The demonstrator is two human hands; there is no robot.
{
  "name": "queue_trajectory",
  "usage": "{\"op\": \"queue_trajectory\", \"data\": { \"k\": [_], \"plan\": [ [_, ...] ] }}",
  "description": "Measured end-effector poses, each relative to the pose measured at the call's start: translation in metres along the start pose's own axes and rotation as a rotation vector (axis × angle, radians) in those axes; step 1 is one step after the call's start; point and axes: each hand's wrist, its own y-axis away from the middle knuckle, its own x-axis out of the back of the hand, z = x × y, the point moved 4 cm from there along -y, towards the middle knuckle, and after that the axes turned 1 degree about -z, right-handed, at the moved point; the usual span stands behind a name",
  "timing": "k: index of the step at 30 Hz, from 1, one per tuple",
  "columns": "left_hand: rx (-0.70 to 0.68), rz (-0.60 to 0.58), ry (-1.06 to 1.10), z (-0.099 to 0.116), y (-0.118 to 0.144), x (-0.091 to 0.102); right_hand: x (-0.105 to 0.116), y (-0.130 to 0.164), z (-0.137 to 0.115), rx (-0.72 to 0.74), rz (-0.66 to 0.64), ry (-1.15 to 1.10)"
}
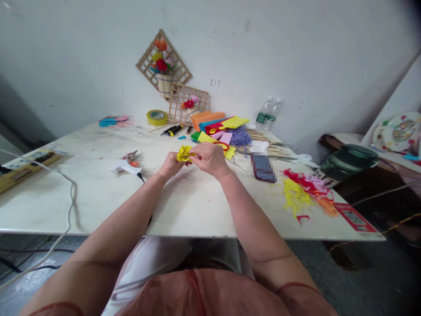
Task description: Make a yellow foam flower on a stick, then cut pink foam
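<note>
A ruffled yellow flower [183, 153], seemingly of felt or paper, is held up over the middle of the white table. My left hand [170, 166] is closed around its underside from the left. Coming in from the right, my right hand [212, 159] pinches the flower's right edge between thumb and fingers. My fingertips are partly hidden behind the petals and the hand itself. Just beyond my right hand, a red loop like a scissor handle [225, 145] shows beside yellow sheets [230, 152]. A white glue gun [124, 166] lies to the left of my left hand.
Folded coloured sheets [207, 119], purple yarn [240, 136] and thin sticks [274, 144] lie at the back. Bamboo lattices [179, 98] with flowers lean on the wall. A phone [263, 167], coloured scraps [297, 195] and a dark green jar [348, 162] are rightward; a power strip [29, 169] is left.
</note>
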Motion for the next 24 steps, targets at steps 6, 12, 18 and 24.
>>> {"op": "queue_trajectory", "data": {
  "k": [6,12,18,24],
  "plan": [
    [0.03,-0.01,0.04,0.001,0.0,-0.003,-0.004,-0.001,0.001,-0.008,0.028,-0.113],
    [-0.002,-0.031,0.034,0.0,0.0,-0.003,-0.01,-0.002,0.006,-0.165,0.045,-0.196],
    [-0.031,-0.051,-0.044,-0.001,0.0,-0.005,-0.006,-0.001,0.005,-0.159,0.002,-0.052],
    [-0.018,-0.026,-0.104,0.003,0.001,-0.004,-0.006,-0.001,0.0,-0.066,-0.013,-0.012]
  ]
}}
